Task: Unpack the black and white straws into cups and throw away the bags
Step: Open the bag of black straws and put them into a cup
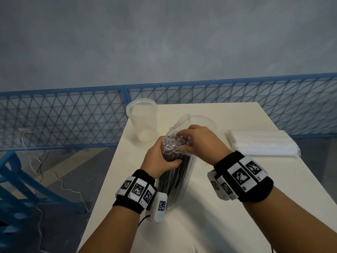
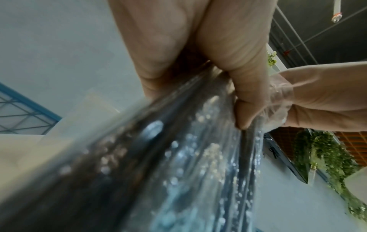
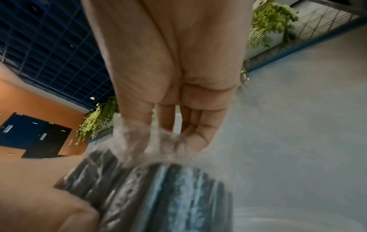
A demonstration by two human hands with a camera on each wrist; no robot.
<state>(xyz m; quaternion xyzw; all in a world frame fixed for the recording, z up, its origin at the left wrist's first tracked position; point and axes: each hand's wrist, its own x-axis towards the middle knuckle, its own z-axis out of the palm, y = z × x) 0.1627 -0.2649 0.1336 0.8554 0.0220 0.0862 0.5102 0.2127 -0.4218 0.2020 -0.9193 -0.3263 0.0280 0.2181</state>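
A clear bag of black straws (image 1: 173, 178) stands tilted over the middle of the white table (image 1: 200, 225). My left hand (image 1: 162, 159) grips the bundle near its top, seen close in the left wrist view as the bag of black straws (image 2: 178, 164). My right hand (image 1: 198, 141) pinches the loose plastic at the bag's mouth; the bag's mouth (image 3: 151, 144) wraps over its fingers. An empty clear cup (image 1: 143, 121) stands at the table's far left corner. A second clear cup (image 1: 207, 121) is mostly hidden behind my right hand. A sealed pack of white straws (image 1: 262, 143) lies at the right.
A blue mesh fence (image 1: 73, 115) runs behind the table, with a grey wall above it. A blue frame (image 1: 21, 189) and a loose white cable (image 1: 60, 181) lie on the floor to the left. The table's left edge is close to my left forearm.
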